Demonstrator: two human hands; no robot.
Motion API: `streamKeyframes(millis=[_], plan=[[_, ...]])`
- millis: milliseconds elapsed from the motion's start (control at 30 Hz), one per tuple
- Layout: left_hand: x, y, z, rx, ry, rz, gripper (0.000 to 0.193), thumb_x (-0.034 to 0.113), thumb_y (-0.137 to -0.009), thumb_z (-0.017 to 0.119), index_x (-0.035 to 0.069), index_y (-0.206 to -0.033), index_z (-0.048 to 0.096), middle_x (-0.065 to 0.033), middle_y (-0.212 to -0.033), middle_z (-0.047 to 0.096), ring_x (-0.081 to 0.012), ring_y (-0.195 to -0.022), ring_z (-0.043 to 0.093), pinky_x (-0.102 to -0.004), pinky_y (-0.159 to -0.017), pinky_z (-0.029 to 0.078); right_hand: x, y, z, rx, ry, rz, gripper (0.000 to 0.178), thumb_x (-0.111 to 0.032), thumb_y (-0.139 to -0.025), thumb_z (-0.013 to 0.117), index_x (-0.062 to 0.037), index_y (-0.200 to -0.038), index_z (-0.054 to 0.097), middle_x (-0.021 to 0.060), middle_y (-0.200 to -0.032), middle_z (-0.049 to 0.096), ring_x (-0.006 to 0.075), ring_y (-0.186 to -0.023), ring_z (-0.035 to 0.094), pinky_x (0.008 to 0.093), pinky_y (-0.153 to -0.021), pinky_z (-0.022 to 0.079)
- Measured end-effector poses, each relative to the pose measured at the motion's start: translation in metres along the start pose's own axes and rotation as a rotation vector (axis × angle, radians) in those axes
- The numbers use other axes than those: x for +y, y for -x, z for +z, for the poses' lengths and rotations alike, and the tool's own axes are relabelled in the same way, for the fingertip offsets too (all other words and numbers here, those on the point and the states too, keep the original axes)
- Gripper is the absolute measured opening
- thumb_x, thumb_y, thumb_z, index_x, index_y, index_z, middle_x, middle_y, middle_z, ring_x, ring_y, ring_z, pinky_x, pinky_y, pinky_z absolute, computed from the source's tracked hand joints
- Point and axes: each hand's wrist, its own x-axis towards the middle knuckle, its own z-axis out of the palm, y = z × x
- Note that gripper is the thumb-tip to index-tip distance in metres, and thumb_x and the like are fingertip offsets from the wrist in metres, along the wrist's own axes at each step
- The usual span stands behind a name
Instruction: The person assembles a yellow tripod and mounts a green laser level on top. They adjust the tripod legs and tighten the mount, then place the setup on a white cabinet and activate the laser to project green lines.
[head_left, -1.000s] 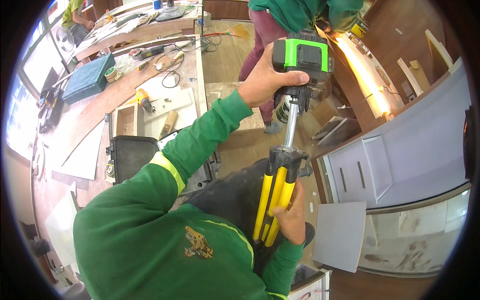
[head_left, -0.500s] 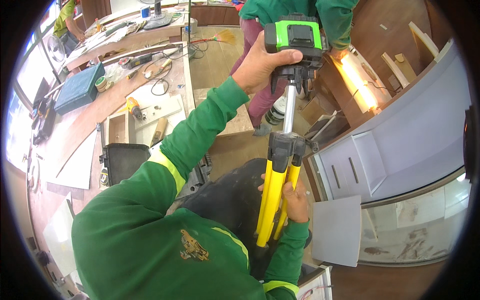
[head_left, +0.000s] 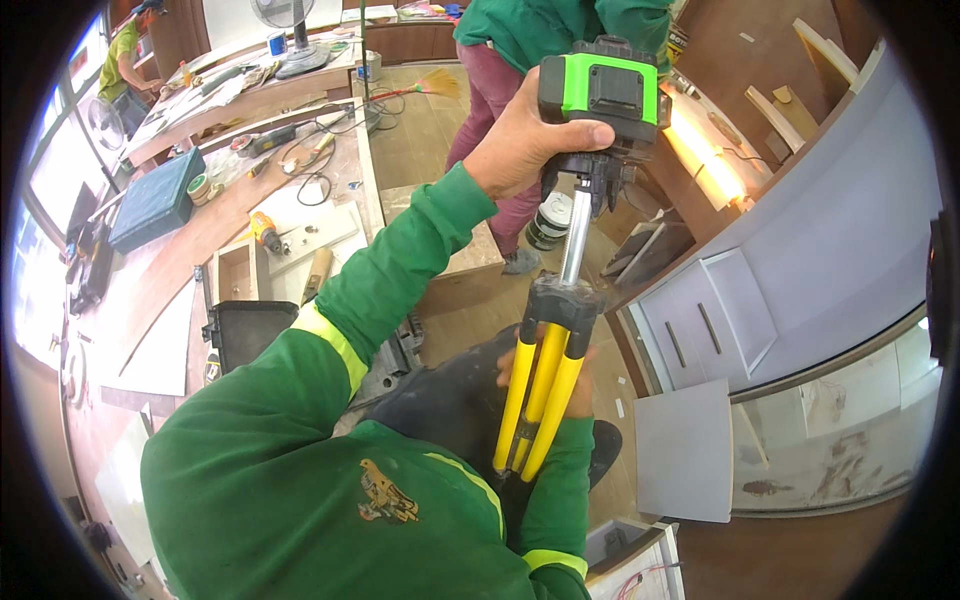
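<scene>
A green and black laser level [head_left: 610,90] sits on top of a small tripod [head_left: 550,365] with yellow legs and a silver centre post. My left hand [head_left: 525,145] is closed around the near-left side of the level, thumb across its lower front. My right hand [head_left: 581,385] is behind the yellow legs and wraps them from the back. Fingertips show left of the legs and part of the hand on the right; the rest is hidden. The tripod tilts, its feet close to my body and its legs nearly together.
A co-worker in a green top [head_left: 520,30] stands just beyond the level. The workbench [head_left: 150,270] at left bears an orange drill [head_left: 268,232], a blue case [head_left: 158,198] and an open black case [head_left: 250,335]. A glowing lamp [head_left: 705,150] and white drawer cabinet [head_left: 700,320] are at right.
The tripod has turned about its post, and its legs show slightly more spread. My right hand has gone from the legs' right side to behind them. The co-worker's hand by the lamp is now hidden.
</scene>
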Motion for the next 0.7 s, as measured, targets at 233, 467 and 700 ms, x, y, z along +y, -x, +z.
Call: streamKeyframes(millis=[233,467,700], plan=[[-0.006,0.001,-0.001,0.015,0.038,-0.059,0.087,0.016,-0.087,0.095,0.005,-0.156,0.043,-0.01,-0.143,0.061,-0.0201,-0.133,0.062,-0.0387,-0.116,0.053,-0.019,0.032,0.055,0.34,0.969,-0.243,0.09,-0.045,-0.101,0.084,-0.0034,-0.166,0.039,0.0137,-0.14,0.066,0.0234,-0.123,0.067,0.041,-0.107,0.055],[-0.027,-0.007,-0.006,-0.18,0.307,-0.086,0.087,0.03,-0.09,0.092,-0.001,-0.157,0.047,-0.0153,-0.141,0.068,-0.0255,-0.125,0.072,-0.0426,-0.109,0.061,-0.04,0.037,0.061,0.28,0.907,-0.137,0.085,-0.039,-0.1,0.085,-0.0036,-0.164,0.041,0.013,-0.14,0.066,0.0251,-0.125,0.065,0.0416,-0.11,0.053],[-0.067,-0.025,0.039,-0.398,0.772,-0.111,0.094,0.037,-0.086,0.095,-0.006,-0.155,0.048,-0.0229,-0.136,0.071,-0.0369,-0.117,0.077,-0.0549,-0.101,0.067,-0.121,0.069,0.079,0.442,1.205,-0.323,0.112,-0.062,-0.093,0.085,-0.0046,-0.173,0.032,0.017,-0.158,0.057,0.0301,-0.147,0.056,0.0473,-0.115,0.049]])
